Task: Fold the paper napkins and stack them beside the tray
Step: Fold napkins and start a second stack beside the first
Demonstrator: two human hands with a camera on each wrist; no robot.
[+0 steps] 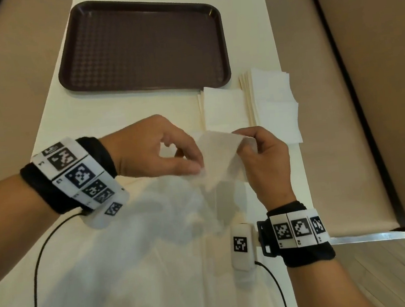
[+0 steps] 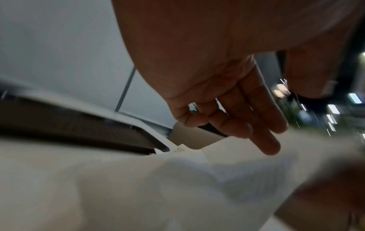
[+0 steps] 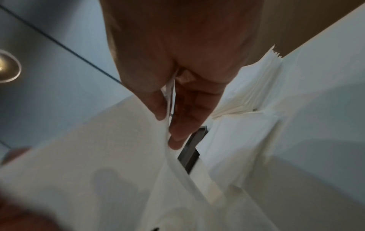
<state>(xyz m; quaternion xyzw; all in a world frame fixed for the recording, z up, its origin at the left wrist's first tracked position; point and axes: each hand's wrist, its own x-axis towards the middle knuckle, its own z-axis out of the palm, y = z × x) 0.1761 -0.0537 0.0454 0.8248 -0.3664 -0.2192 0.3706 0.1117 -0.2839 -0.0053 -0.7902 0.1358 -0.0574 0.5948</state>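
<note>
A white paper napkin (image 1: 218,160) hangs in the air between both hands, above the near half of the table. My left hand (image 1: 164,155) pinches its lower left corner between thumb and forefinger. My right hand (image 1: 261,154) pinches its upper right edge, thumb against fingers (image 3: 177,118). Seen from the right wrist, the napkin (image 3: 102,156) spreads out blurred below the hand. Behind the hands a small pile of folded napkins (image 1: 224,107) lies by the near right corner of the dark brown tray (image 1: 140,45). A taller stack of napkins (image 1: 273,103) sits right of it.
The cream table (image 1: 124,274) is narrow, with beige bench seats (image 1: 376,85) on both sides. The napkin stack lies close to the table's right edge. Black cables run from both wristbands across the near part of the table.
</note>
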